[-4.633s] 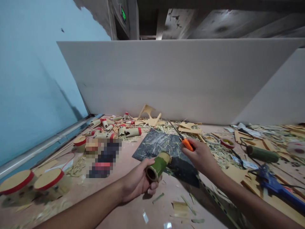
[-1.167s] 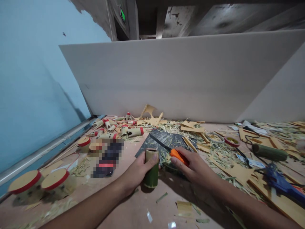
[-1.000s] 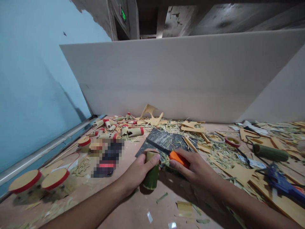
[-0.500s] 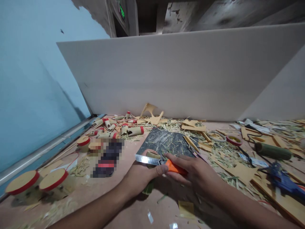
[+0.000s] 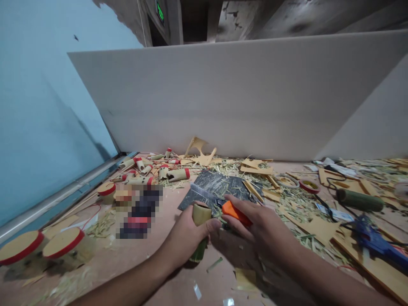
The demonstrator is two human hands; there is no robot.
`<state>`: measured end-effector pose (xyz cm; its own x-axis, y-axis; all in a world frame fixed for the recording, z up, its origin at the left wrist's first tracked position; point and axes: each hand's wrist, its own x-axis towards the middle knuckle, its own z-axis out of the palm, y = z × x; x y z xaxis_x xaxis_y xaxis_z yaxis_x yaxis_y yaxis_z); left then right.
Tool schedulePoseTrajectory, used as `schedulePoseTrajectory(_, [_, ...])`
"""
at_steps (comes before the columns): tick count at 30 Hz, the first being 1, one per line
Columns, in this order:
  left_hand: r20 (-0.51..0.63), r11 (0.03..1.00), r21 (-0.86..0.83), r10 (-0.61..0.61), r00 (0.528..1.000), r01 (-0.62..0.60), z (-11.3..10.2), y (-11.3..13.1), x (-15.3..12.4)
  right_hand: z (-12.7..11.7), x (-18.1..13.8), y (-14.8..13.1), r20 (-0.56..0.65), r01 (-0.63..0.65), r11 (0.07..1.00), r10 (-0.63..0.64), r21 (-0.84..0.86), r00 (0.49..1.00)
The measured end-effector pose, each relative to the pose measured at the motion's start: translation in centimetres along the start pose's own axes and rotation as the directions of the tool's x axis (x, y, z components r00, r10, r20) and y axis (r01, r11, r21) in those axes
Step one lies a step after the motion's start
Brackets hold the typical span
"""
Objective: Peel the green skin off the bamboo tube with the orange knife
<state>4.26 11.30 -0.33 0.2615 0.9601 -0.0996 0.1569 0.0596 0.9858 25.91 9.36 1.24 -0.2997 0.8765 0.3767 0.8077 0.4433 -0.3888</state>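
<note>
My left hand [image 5: 188,231] is wrapped round a short bamboo tube [image 5: 200,216], its open end up and tilted toward the back. In my right hand [image 5: 256,219] is a utility knife [image 5: 235,212] with an orange handle. Its long blade points left, just beyond the tube's rim and apart from it. Beneath the blade lies a dark scratched board [image 5: 207,182] strewn with shavings. A green bamboo strip [image 5: 214,264] rests on the table by the tube's lower end.
Bamboo pieces with red bands [image 5: 178,174] lie at the back left, two round-topped ones [image 5: 63,242] at the front left. On the right are a blue glue gun [image 5: 379,240], a green bamboo length [image 5: 360,199], a tape roll [image 5: 309,185] and wood offcuts [image 5: 315,223]. A white panel [image 5: 223,102] stands behind.
The knife blade has come away from the tube's top and now sits farther back over the board. More of the tube shows in my left hand.
</note>
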Motion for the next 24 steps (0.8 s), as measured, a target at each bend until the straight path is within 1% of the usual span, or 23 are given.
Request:
schedulePoseTrajectory(2, [0.005,0.999,0.037,0.001,1.0,-0.001,-0.2,-0.1,0.0,-0.6,0.1,0.3,0.062,0.028,0.998,-0.031,0.055,0.998])
schedulePoseTrajectory(4, [0.033,0.999,0.054,-0.001,0.999,-0.001,-0.4,0.0,-0.1,-1.0,0.1,0.5,0.122,0.051,0.995,-0.06,0.082,0.991])
schedulePoseTrajectory(6, [0.066,0.999,0.041,0.032,0.997,-0.035,-0.5,0.2,-0.2,-1.1,0.2,0.4,0.16,0.06,0.993,-0.075,0.098,0.984])
schedulePoseTrajectory(9, [0.106,0.996,-0.001,0.091,0.99,-0.091,-0.4,0.4,-0.3,-1.2,0.3,0.1,0.184,0.062,0.99,-0.085,0.125,0.979])
schedulePoseTrajectory(14, [0.081,0.993,-0.025,0.118,0.99,-0.117,-0.5,0.3,-0.5,-1.0,0.1,-0.5,0.213,0.075,0.99,-0.098,0.116,0.972])
schedulePoseTrajectory(17, [0.065,0.995,0.003,0.099,0.993,-0.1,-0.5,0.2,-0.4,-0.1,-0.5,-0.7,0.129,0.098,0.995,-0.096,-0.009,0.987])
schedulePoseTrajectory(20, [0.015,0.997,0.072,0.04,0.999,-0.041,-0.3,0.3,-0.3,1.1,-1.0,-0.7,0.02,0.06,0.986,-0.057,-0.154,0.998])
schedulePoseTrajectory(22, [-0.038,0.996,0.09,0.016,0.999,-0.013,0.0,0.3,-0.3,1.6,-1.0,-0.7,-0.026,0.005,0.985,-0.01,-0.17,1.0])
schedulePoseTrajectory(24, [-0.075,0.996,0.087,0.013,0.997,-0.006,0.2,0.3,-0.2,1.6,-0.7,-0.6,-0.058,-0.037,0.991,0.03,-0.132,0.998])
